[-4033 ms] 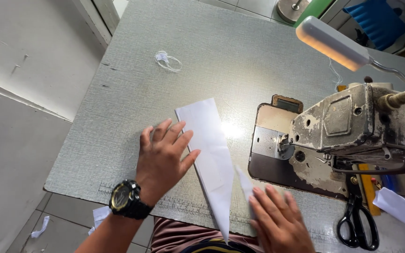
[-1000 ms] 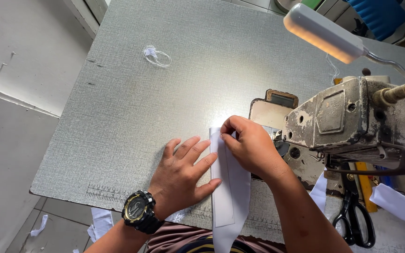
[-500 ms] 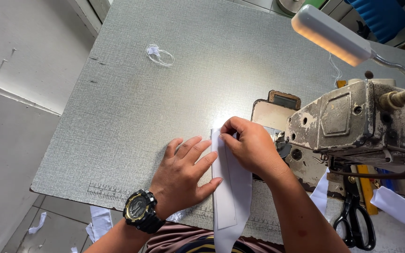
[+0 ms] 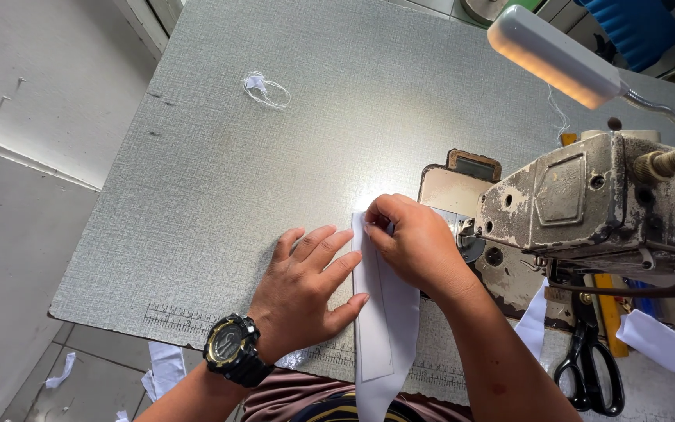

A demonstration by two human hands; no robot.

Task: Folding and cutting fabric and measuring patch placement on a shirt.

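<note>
A long, narrow strip of smooth white fabric (image 4: 384, 320) lay near-to-far on the grey textured desk (image 4: 220, 195), its near end hanging over the edge. The left hand (image 4: 306, 293) pressed flat beside it, fingers released, while the right hand (image 4: 416, 246) pinched its far end with fingers clenched, just left of a worn metal sewing machine (image 4: 587, 203).

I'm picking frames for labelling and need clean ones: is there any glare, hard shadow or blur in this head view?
Head view: sharp overall; the lamp throws a bright glare patch on the table just above the white fabric strip; the right hand and left hand cast only soft shadows; wide-angle lens bends the table edges slightly; the sewing machine is evenly lit.
</note>
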